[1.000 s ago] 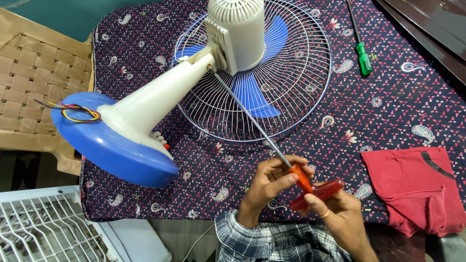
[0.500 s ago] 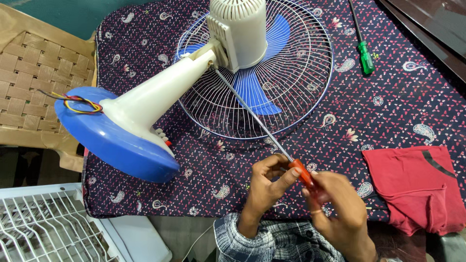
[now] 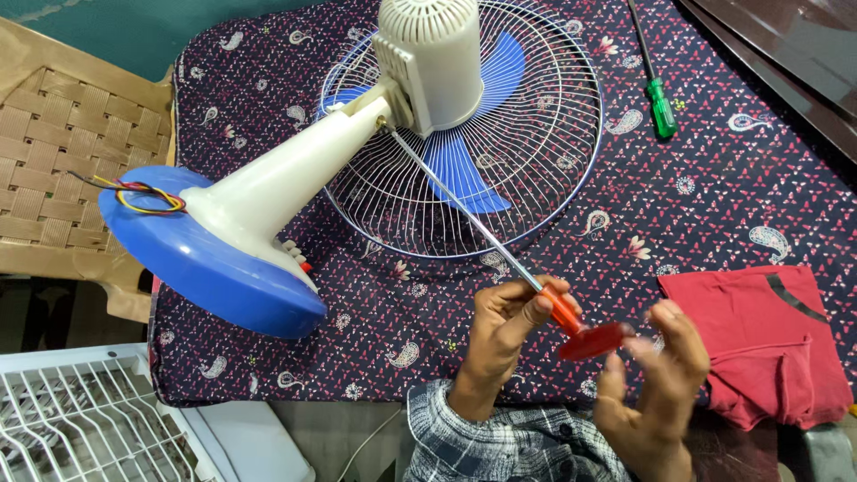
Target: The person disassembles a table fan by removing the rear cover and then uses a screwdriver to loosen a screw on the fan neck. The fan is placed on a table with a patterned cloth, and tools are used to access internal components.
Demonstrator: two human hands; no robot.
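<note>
I am pinching the orange grip of a long screwdriver point(image 3: 500, 254) between the fingers of my left hand point(image 3: 509, 326), while my right hand point(image 3: 656, 375) is hovering just beside the red butt of the handle with its fingers spread loose and blurred, so I cannot tell whether a fingertip is touching it. The steel shaft is running up to the joint where the cream neck is meeting the motor housing point(image 3: 433, 58) of the table fan point(image 3: 268, 187); its tip is hidden there. The fan is lying face down on the patterned cloth point(image 3: 714, 205), its blue base point(image 3: 201, 268) overhanging the left edge. A green screwdriver point(image 3: 659, 100) is lying near the far right corner, cut off at the top, and a red garment point(image 3: 759, 344) by the near right edge
</note>
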